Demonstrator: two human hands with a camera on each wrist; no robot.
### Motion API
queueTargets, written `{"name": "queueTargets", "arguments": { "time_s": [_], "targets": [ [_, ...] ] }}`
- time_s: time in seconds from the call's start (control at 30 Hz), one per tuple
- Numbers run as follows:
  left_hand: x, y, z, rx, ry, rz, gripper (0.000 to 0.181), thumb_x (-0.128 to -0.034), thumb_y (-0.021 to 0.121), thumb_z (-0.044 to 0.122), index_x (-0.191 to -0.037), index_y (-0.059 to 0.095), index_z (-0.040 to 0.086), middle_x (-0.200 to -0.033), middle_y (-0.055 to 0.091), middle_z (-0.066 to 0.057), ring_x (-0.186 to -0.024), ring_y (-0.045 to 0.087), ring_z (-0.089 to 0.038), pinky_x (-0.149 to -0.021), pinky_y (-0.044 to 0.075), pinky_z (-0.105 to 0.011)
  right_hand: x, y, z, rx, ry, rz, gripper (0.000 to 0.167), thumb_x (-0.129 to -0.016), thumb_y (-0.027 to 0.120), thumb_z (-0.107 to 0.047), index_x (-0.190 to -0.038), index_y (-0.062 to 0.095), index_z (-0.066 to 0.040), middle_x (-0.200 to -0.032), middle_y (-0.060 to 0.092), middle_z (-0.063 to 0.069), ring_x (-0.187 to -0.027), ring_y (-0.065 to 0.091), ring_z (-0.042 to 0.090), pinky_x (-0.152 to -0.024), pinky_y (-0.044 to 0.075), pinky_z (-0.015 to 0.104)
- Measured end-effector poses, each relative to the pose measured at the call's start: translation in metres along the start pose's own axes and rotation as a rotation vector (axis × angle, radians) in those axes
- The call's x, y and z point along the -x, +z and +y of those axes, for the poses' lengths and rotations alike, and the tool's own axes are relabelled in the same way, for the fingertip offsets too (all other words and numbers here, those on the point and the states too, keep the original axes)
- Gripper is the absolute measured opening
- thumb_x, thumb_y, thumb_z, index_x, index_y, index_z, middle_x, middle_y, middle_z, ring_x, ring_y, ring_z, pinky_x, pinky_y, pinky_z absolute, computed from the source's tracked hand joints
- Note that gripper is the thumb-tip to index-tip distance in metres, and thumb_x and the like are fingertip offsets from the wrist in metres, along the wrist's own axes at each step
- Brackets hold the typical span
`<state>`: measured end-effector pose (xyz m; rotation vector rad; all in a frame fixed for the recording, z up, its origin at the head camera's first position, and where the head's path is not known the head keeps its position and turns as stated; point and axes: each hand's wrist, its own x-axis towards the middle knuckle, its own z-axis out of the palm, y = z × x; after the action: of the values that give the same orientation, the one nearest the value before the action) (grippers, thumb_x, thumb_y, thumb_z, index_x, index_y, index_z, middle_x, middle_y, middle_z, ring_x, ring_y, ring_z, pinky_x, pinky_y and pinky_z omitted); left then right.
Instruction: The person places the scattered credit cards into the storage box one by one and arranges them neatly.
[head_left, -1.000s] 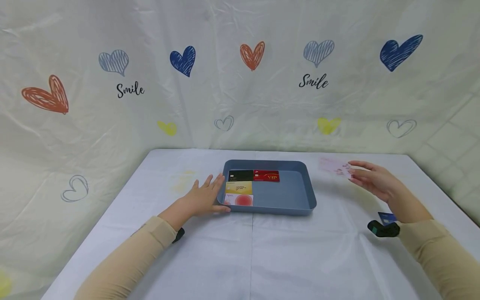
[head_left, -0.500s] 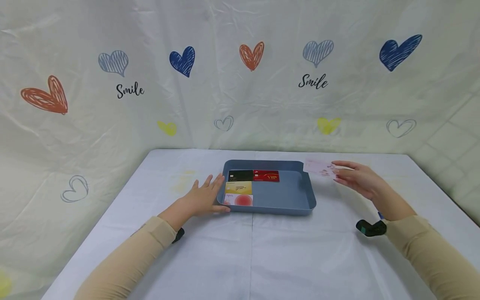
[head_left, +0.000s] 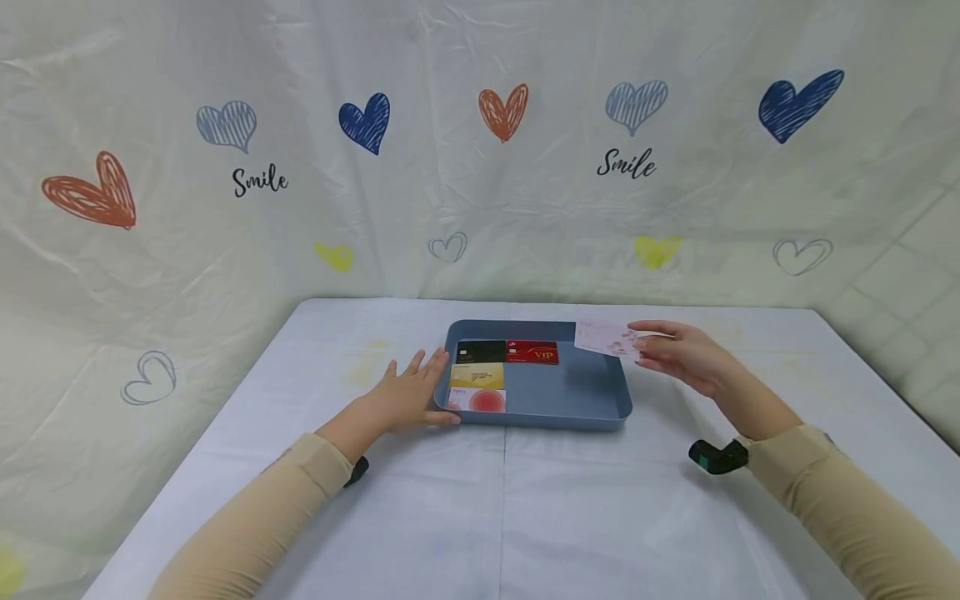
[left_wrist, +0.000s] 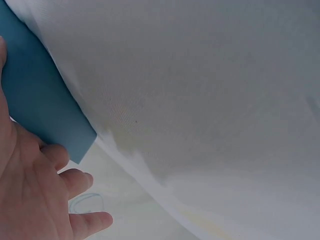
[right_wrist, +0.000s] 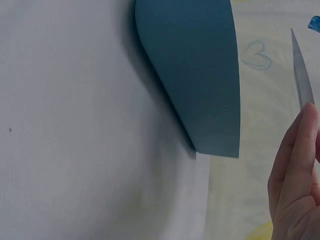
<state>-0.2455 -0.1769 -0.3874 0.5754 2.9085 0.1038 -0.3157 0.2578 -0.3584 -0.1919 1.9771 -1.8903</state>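
My right hand [head_left: 686, 357] pinches a pale pink VIP card [head_left: 604, 337] by its right end, above the right back part of a blue-grey tray [head_left: 570, 421]. In the right wrist view the card [right_wrist: 302, 75] shows nearly edge-on, higher than the tray's wall [right_wrist: 200, 80]. With fingers spread, my left hand [head_left: 405, 396] rests against the tray's left side. Inside the tray, on the left, lie a black card [head_left: 481, 352], a red VIP card [head_left: 532, 352], a gold card [head_left: 477, 376] and a white card with a red circle [head_left: 487, 401].
The tray stands on a table with a white cloth [head_left: 450, 517]. Behind the table hangs a pale sheet [head_left: 562, 200] printed with hearts and "Smile". A dark wrist device [head_left: 718, 457] sits under the right cuff.
My right hand has carried the pink card leftward, from beside the tray to over its right back part. The blue card on the right has become hidden behind my right arm. My left hand stays put.
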Motion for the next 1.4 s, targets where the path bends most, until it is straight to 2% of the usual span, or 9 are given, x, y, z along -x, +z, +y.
{"name": "queueTargets", "arguments": {
  "time_s": [0.07,0.13,0.4,0.57,0.73,0.93,1.1,1.23,1.4],
  "targets": [
    [0.0,0.0,0.0,-0.001,0.001,0.0,0.11,-0.0927,0.063,0.066,-0.164,0.009,0.003,-0.171,0.009,-0.012,-0.155,0.008,-0.04,-0.116,0.012,-0.07,-0.002,0.005,0.0,0.028,-0.003,-0.006,0.052,-0.104,0.061,-0.01,-0.15,0.04,0.003,-0.112,0.064,-0.002,-0.094,0.068,0.01,-0.085,0.057,0.024],
    [0.0,0.001,0.0,-0.002,0.001,-0.001,0.11,-0.0927,0.063,0.066,-0.164,0.009,0.003,-0.171,0.009,-0.012,-0.155,0.008,-0.04,-0.116,0.013,-0.07,-0.003,0.01,0.0,0.046,-0.009,-0.014,0.056,-0.105,0.06,-0.01,-0.152,0.035,0.006,-0.112,0.064,-0.002,-0.094,0.068,0.009,-0.085,0.057,0.024],
    [0.0,0.002,-0.001,-0.009,0.003,-0.008,0.11,-0.0929,0.062,0.067,-0.164,0.009,0.002,-0.171,0.009,-0.012,-0.155,0.008,-0.039,-0.116,0.013,-0.07,-0.009,0.031,0.0,0.016,-0.009,-0.052,0.038,-0.104,0.061,-0.008,-0.139,0.048,-0.002,-0.111,0.061,0.006,-0.089,0.068,0.011,-0.083,0.057,0.024],
    [0.0,0.002,-0.001,-0.016,0.004,-0.001,0.11,-0.0933,0.062,0.066,-0.164,0.009,0.001,-0.171,0.01,-0.013,-0.155,0.009,-0.039,-0.116,0.013,-0.07,-0.015,0.044,0.001,0.04,-0.017,-0.079,0.03,-0.104,0.061,-0.009,-0.134,0.055,-0.006,-0.112,0.059,0.009,-0.089,0.068,0.011,-0.085,0.057,0.026],
    [-0.001,0.003,-0.001,-0.015,0.003,-0.008,0.11,-0.0932,0.061,0.068,-0.164,0.007,0.003,-0.171,0.008,-0.011,-0.156,0.008,-0.038,-0.117,0.012,-0.07,-0.021,0.055,0.002,0.057,-0.036,-0.109,0.033,-0.104,0.058,-0.004,-0.136,0.052,0.001,-0.108,0.061,0.008,-0.087,0.069,0.011,-0.085,0.058,0.027],
    [-0.002,0.005,-0.001,-0.004,0.006,0.0,0.11,-0.0931,0.062,0.067,-0.164,0.007,0.002,-0.171,0.009,-0.012,-0.156,0.007,-0.038,-0.116,0.012,-0.071,-0.027,0.068,0.006,0.076,-0.035,-0.129,0.035,-0.104,0.058,-0.002,-0.137,0.05,0.004,-0.103,0.066,0.004,-0.084,0.069,0.011,-0.085,0.058,0.027],
    [-0.003,0.006,-0.002,-0.015,0.003,0.001,0.111,-0.0928,0.061,0.068,-0.164,0.007,0.003,-0.171,0.009,-0.011,-0.156,0.008,-0.038,-0.116,0.013,-0.07,-0.031,0.078,0.007,0.101,-0.022,-0.119,0.041,-0.102,0.06,0.0,-0.14,0.048,0.008,-0.103,0.067,0.004,-0.087,0.068,0.012,-0.082,0.059,0.027],
    [-0.004,0.006,-0.002,-0.027,-0.001,0.003,0.111,-0.0925,0.061,0.068,-0.164,0.008,0.003,-0.171,0.01,-0.011,-0.156,0.009,-0.038,-0.116,0.013,-0.07,-0.035,0.082,0.008,0.116,-0.018,-0.119,0.043,-0.102,0.06,0.0,-0.141,0.046,0.008,-0.107,0.066,0.006,-0.089,0.067,0.013,-0.081,0.059,0.027],
    [-0.003,0.004,0.0,-0.023,-0.013,-0.004,0.111,-0.0922,0.062,0.068,-0.165,0.008,0.003,-0.171,0.01,-0.011,-0.156,0.008,-0.037,-0.117,0.012,-0.07,-0.043,0.086,0.011,0.163,-0.021,-0.139,0.044,-0.103,0.059,-0.001,-0.142,0.044,0.011,-0.101,0.065,0.005,-0.083,0.066,0.013,-0.081,0.059,0.028]
  ]
}}
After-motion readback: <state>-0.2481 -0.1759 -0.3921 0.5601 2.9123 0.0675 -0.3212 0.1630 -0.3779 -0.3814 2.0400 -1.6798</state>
